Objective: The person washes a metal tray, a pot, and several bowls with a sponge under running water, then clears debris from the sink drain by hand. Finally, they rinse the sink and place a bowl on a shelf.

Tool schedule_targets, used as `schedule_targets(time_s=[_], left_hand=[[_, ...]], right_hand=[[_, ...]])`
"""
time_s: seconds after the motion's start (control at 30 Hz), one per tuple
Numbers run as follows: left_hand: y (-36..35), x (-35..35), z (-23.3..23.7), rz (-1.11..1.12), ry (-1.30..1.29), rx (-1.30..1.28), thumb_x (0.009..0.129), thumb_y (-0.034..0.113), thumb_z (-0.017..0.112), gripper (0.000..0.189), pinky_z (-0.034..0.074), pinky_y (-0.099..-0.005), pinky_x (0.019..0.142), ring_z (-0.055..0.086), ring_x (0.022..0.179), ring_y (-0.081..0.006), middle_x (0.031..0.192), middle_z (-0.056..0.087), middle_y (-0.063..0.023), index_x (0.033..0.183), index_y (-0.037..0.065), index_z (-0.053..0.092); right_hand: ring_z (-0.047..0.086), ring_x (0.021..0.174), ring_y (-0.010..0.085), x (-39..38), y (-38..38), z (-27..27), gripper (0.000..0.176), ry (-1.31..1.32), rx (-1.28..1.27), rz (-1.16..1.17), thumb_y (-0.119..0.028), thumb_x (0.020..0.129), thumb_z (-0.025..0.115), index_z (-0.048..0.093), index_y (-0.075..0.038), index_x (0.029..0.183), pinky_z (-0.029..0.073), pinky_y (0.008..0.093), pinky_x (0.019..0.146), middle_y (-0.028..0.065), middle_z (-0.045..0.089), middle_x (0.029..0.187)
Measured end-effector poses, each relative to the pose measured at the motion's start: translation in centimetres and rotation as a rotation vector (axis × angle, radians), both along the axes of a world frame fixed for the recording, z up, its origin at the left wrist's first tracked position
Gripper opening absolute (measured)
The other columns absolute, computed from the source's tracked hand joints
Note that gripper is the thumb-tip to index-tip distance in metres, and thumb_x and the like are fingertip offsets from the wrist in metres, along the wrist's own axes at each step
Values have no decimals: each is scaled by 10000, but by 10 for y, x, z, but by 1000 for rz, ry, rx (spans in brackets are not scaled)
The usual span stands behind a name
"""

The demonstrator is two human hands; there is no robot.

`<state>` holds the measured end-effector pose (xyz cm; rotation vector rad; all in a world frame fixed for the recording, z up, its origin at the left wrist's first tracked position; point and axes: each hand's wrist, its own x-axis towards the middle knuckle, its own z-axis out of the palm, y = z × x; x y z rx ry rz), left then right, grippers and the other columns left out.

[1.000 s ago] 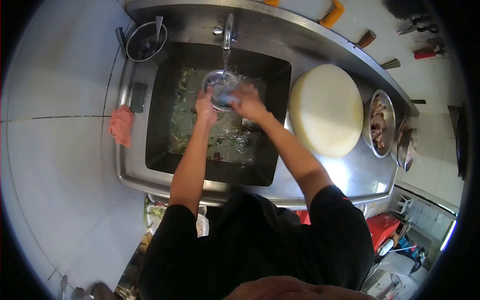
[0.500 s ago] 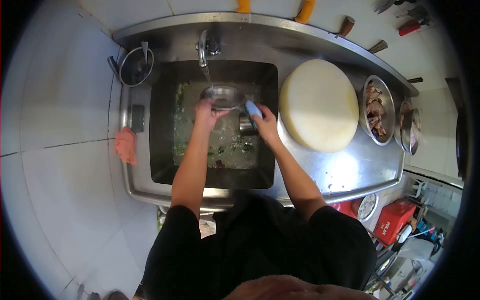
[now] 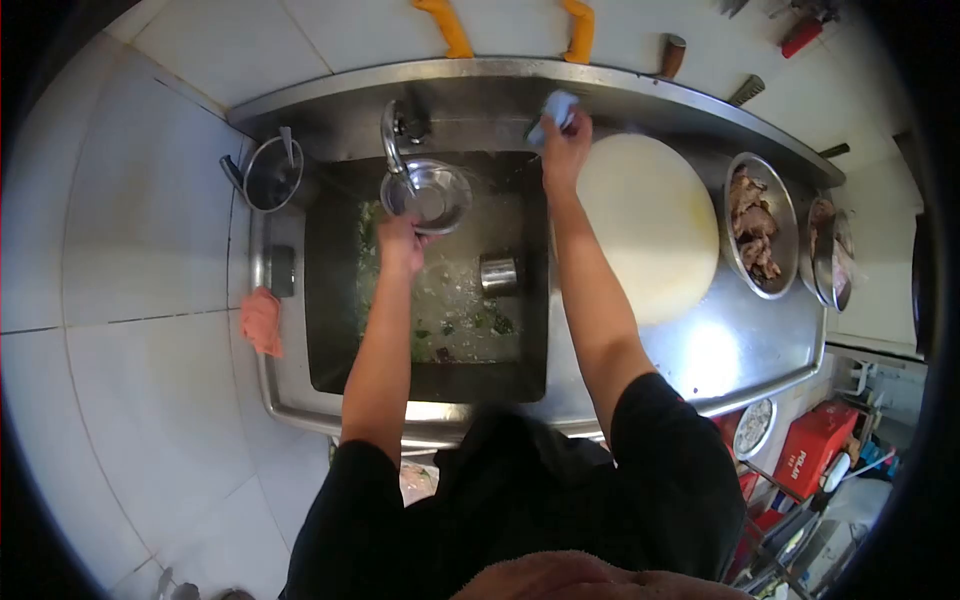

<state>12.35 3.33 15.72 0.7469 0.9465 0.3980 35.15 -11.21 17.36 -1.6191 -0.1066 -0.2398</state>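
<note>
A small metal bowl [image 3: 436, 196] is tilted under the faucet [image 3: 392, 140], with my left hand [image 3: 403, 242] closed on its near-left rim. Water appears to run from the spout into the bowl. My right hand [image 3: 566, 150] is up at the sink's far right corner, its fingers closed round a light blue sponge or cloth [image 3: 556, 108]. Below the bowl, the sink [image 3: 430, 383] holds cloudy water with green scraps. A metal cup [image 3: 498, 274] lies in it on the right side.
Right of the sink lies a thick round white board [image 3: 650, 230], then a bowl of meat [image 3: 790, 262]. A handled pot [image 3: 272, 174], a grey block [image 3: 284, 271] and an orange cloth [image 3: 262, 322] line the left edge. Knife handles [image 3: 579, 32] stick up behind the back ledge.
My right hand has moved up and away from the bowl with the blue sponge or cloth. My left hand has tipped the bowl's inside more toward view. The whole view has shifted slightly.
</note>
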Motion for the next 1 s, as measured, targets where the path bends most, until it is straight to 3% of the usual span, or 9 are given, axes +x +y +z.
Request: schedule_targets(time_s=[0.03, 0.1, 0.2, 0.33, 0.5, 0.6, 0.67, 0.93, 1.0], left_hand=[[0, -8, -1, -5, 26, 24, 845, -44, 454, 308, 611, -502, 771, 640, 975, -363, 1093, 577, -233, 1143, -122, 468], [4, -23, -12, 9, 56, 18, 848, -55, 440, 338, 606, -512, 791, 629, 1018, -376, 1138, 563, -244, 1182, -107, 449], [-10, -37, -5, 55, 7, 18, 853, -66, 426, 387, 604, -513, 806, 616, 1055, -385, 1198, 533, -250, 1239, -90, 414], [-5, -58, -10, 61, 33, -30, 838, -63, 427, 516, 591, -500, 810, 601, 1072, -376, 1264, 503, -230, 1348, -30, 355], [3, -51, -12, 33, 9, 25, 835, -46, 446, 531, 592, -473, 792, 612, 1032, -345, 1251, 526, -201, 1360, 0, 376], [2, -23, -25, 12, 0, 12, 831, -39, 468, 506, 596, -455, 783, 616, 1008, -326, 1238, 535, -191, 1333, -8, 413], [6, -13, -18, -4, 29, 0, 827, -34, 482, 485, 597, -457, 772, 615, 1001, -314, 1229, 538, -180, 1310, -12, 440], [19, 19, -22, -72, 69, -64, 868, -18, 501, 201, 545, -574, 861, 588, 750, -247, 867, 577, -135, 1066, -44, 526], [12, 49, 38, -23, -100, 60, 854, -18, 522, 157, 548, -561, 852, 614, 832, -272, 876, 575, -123, 1004, -62, 537]], right_hand=[[534, 929, 215, 19, 18, -1, 413, -126, -133, -207, -115, 787, 719, 557, 11, 1146, 461, 334, 814, 119, 533, 1068], [513, 932, 251, 27, 73, -6, 410, -253, 60, -277, -71, 757, 716, 561, -22, 1134, 446, 372, 836, 129, 491, 1045], [522, 899, 328, -4, 154, -25, 396, -340, -25, -185, 69, 635, 641, 624, -70, 1006, 449, 453, 806, 141, 490, 972], [513, 912, 400, -18, 137, 16, 349, -503, -359, 12, -7, 673, 653, 674, -50, 1019, 447, 485, 839, 213, 522, 914], [515, 947, 356, 41, 73, 21, 353, -465, -449, -377, -50, 700, 659, 696, -25, 1050, 442, 452, 840, 185, 535, 1001], [533, 901, 354, 1, 124, 15, 337, -697, -415, -7, -83, 708, 670, 702, -39, 1040, 457, 441, 821, 187, 536, 981], [557, 818, 312, -22, 144, 9, 343, -371, -308, 266, -82, 705, 685, 698, -45, 1046, 482, 408, 778, 174, 541, 925], [606, 921, 222, -94, -66, 21, 381, 182, -113, 321, -93, 739, 672, 660, 26, 1100, 490, 312, 822, 133, 627, 1000], [608, 956, 213, -122, -116, 50, 408, 303, -146, 319, -84, 742, 657, 635, 44, 1129, 483, 308, 853, 125, 638, 1036]])
